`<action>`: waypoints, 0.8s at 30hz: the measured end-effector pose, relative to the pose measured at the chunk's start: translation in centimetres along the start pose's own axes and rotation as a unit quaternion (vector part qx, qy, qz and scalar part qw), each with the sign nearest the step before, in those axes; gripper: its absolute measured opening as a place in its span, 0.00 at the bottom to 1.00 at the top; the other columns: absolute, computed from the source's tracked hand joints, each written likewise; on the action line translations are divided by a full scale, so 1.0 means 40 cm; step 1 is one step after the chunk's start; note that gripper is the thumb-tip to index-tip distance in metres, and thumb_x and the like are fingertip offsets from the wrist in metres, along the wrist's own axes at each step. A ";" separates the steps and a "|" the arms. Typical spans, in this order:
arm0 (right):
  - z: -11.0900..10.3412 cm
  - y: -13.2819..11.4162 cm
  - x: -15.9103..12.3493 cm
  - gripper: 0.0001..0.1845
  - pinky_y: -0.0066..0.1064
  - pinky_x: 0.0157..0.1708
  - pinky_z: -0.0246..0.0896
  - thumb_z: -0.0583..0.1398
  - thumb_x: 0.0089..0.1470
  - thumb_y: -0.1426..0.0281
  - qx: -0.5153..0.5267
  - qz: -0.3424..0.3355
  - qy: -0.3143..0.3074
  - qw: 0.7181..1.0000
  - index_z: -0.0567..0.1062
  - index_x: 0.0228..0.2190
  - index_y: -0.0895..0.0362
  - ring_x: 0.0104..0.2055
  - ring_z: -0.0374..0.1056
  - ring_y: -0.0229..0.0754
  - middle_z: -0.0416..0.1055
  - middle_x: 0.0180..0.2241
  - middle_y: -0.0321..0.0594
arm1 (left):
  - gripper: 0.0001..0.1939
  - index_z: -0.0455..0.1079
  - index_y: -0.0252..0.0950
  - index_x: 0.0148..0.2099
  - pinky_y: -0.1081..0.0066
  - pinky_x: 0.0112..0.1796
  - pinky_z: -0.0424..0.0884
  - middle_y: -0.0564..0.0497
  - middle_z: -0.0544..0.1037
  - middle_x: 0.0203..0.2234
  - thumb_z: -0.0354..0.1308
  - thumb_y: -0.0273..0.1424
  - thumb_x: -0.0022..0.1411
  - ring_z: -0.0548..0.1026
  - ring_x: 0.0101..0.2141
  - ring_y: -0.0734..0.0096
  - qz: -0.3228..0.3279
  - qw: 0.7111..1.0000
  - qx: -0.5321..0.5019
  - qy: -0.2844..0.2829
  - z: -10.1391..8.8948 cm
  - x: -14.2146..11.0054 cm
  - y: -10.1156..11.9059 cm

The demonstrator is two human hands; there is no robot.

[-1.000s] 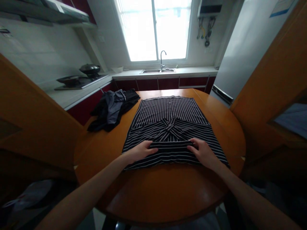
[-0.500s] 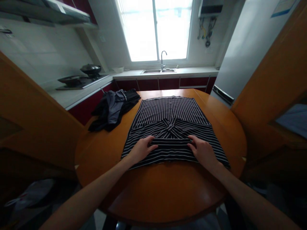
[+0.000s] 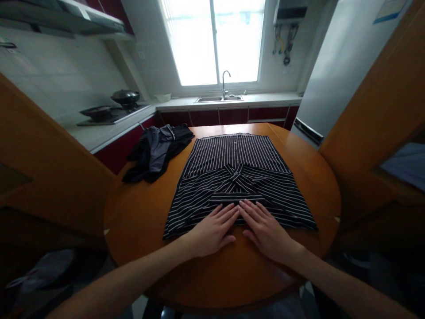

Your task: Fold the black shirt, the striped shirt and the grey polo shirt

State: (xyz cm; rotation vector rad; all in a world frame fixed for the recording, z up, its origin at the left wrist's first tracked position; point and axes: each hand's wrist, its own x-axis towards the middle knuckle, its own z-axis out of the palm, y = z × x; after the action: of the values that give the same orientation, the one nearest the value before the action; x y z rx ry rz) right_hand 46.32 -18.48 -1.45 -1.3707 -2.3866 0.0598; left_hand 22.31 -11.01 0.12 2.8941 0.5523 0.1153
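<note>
A black shirt with thin white stripes (image 3: 237, 177) lies flat on the round wooden table (image 3: 199, 283), its sleeves folded across the middle. My left hand (image 3: 214, 230) rests palm down on the shirt's near edge, fingers stretched out and flat. Beside it, my right hand (image 3: 265, 230) lies flat in the same way, fingers extended toward the folded band. The fingertips of both hands nearly meet at the centre of the near hem. Neither hand holds anything.
A crumpled dark garment (image 3: 156, 150) sits at the table's far left. Behind are a counter with a sink and tap (image 3: 221, 95), a stove with pans (image 3: 113, 108), a fridge (image 3: 332, 79) at right, and wooden chair backs (image 3: 49, 177) on both sides.
Both hands let go of the folded band, came toward me and together, and now lie flat side by side on the near hem.
</note>
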 end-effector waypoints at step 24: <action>0.069 0.056 0.074 0.35 0.48 0.70 0.36 0.46 0.68 0.56 -0.049 0.085 -0.045 0.994 0.56 0.67 0.65 0.73 0.39 0.50 0.47 0.70 0.52 | 0.29 0.48 0.37 0.73 0.53 0.67 0.44 0.44 0.51 0.70 0.40 0.41 0.75 0.46 0.70 0.58 -0.107 0.990 0.067 0.069 0.048 0.080 -0.086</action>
State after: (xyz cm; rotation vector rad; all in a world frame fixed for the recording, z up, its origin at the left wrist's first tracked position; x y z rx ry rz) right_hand 45.88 -14.41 -3.62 -1.6481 -2.3684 0.0524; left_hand 24.26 -7.04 -2.35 2.9462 0.9245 0.2568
